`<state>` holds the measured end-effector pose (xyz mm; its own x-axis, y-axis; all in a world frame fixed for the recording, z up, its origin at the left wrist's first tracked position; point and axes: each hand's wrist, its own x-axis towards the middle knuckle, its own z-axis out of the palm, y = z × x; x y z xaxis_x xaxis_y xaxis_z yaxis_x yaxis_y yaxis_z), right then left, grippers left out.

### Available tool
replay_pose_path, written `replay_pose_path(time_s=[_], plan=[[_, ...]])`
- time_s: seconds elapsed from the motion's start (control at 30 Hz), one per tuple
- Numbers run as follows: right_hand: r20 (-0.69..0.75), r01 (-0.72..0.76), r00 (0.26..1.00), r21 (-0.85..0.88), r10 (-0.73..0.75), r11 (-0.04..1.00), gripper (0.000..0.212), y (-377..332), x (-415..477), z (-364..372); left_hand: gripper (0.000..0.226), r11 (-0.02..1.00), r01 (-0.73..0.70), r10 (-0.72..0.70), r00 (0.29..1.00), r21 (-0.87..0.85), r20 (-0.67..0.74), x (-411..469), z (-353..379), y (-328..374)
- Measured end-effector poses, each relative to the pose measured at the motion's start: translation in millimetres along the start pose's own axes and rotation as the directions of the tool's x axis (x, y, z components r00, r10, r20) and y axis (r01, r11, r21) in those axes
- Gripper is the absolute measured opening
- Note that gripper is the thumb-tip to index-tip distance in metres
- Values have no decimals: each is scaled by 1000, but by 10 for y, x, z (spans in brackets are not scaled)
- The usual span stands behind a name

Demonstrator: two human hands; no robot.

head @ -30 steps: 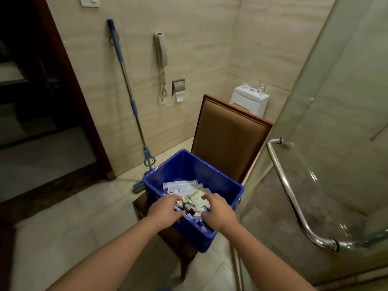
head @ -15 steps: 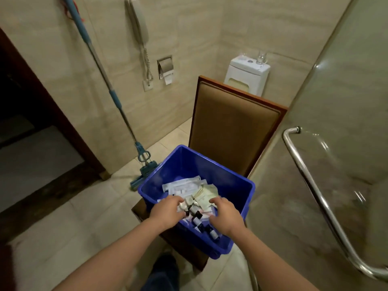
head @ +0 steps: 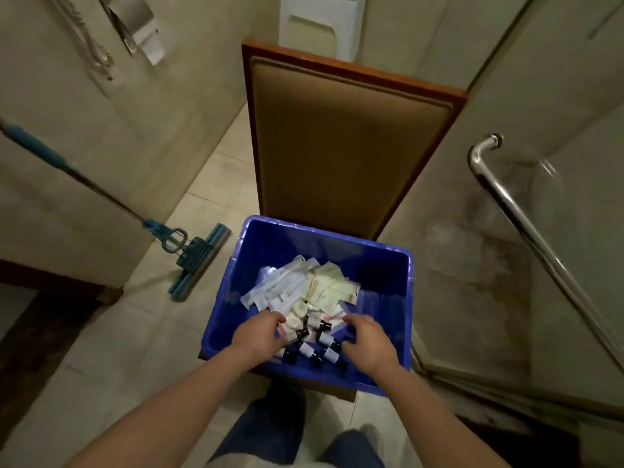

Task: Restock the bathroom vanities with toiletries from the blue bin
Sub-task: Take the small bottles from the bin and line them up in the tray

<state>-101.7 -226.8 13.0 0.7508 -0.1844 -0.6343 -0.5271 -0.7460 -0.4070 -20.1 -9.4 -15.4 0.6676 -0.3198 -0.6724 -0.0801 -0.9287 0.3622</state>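
Both my hands are down inside the blue bin (head: 324,243), which sits on the seat of a brown padded chair (head: 344,136) right in front of me. My left hand (head: 258,336) is palm down at the near-left of the pile, fingers curled onto some pink and white packets. I can't tell if it's actually got hold of anything. My right hand (head: 369,344) is off to the right, fingers bent over the small bottles (head: 319,347); same there, can't tell whether it grips one or just touches. The hands are apart, w/ the bottles between them.

In the bin: white sachets (head: 287,285) and cream packets (head: 326,288) heaped toward the far-left side, a couple of round pale pieces (head: 299,312) just ahead of my left fingertips, and the black-capped bottles lying on their sides near the front wall.

Around it: a blue mop (head: 197,256) leans on the left wall, head on the tiled floor (head: 209,184). Behind the chair back is a white toilet (head: 317,25), w/ a toilet-paper holder (head: 133,18) on the wall top left. On the right is a glass shower door and its chrome handle (head: 526,221). My jeans (head: 270,430) show at the bottom.
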Motion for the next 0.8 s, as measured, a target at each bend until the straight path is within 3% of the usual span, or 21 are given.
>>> replay_pose_path(time_s=[0.33, 0.6, 0.8], plan=[[47, -118, 992, 72, 115, 990, 50, 28, 360, 355, 50, 1000, -11, 8, 983, 12, 181, 457, 216, -161], [30, -126, 992, 142, 123, 982, 45, 187, 937, 721, 43, 1000, 9, -4, 982, -25, 191, 933, 578, -239], [42, -111, 993, 114, 107, 987, 46, 338, 1346, 1057, 40, 991, -17, -9, 981, 130, 192, 1297, 894, -300]])
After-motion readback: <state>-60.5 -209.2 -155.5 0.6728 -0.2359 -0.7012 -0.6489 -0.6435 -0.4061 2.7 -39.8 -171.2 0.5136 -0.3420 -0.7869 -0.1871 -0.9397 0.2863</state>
